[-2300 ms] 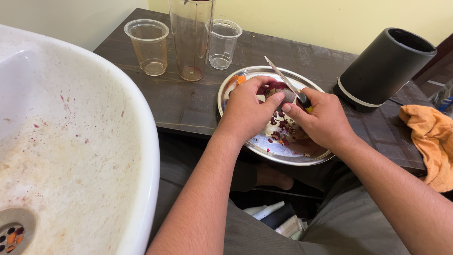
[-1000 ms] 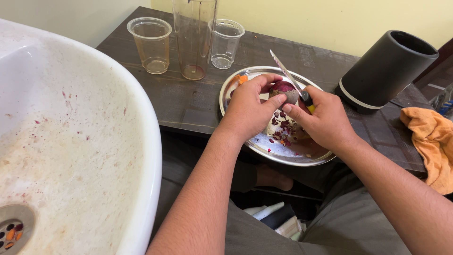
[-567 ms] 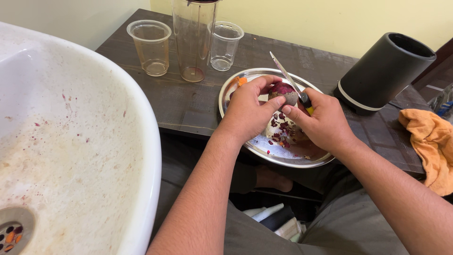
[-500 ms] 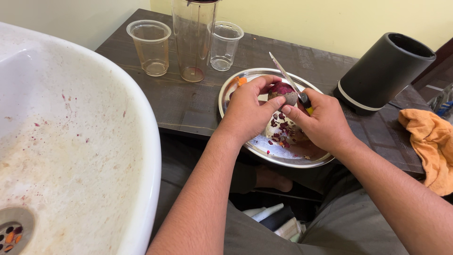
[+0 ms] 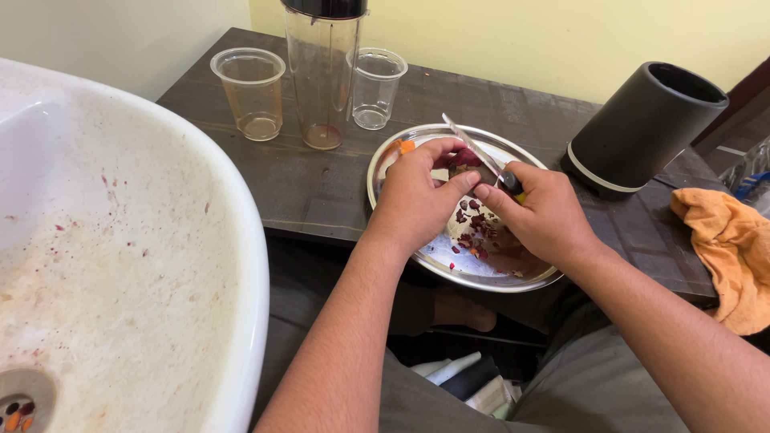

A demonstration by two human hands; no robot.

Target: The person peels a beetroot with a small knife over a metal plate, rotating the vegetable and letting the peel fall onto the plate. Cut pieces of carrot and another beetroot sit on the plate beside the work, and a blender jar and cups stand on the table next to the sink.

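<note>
A white sink [image 5: 120, 240] fills the left, beside a dark wooden table [image 5: 321, 172]. On the table lies a steel plate [image 5: 383, 160] strewn with red peelings. Above the plate, the left hand [image 5: 417, 196] cups a dark red beetroot [image 5: 465, 160], fingers closed around it. The right hand [image 5: 541, 216] grips a knife [image 5: 473, 148], its blade resting against the beetroot between both hands.

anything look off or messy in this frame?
Yes. The white sink is speckled with dark red flecks, and bits of orange and red scrap sit in its drain. Red peel scraps litter the steel plate under the beetroot. The black cylinder looks tilted on the table.
</note>
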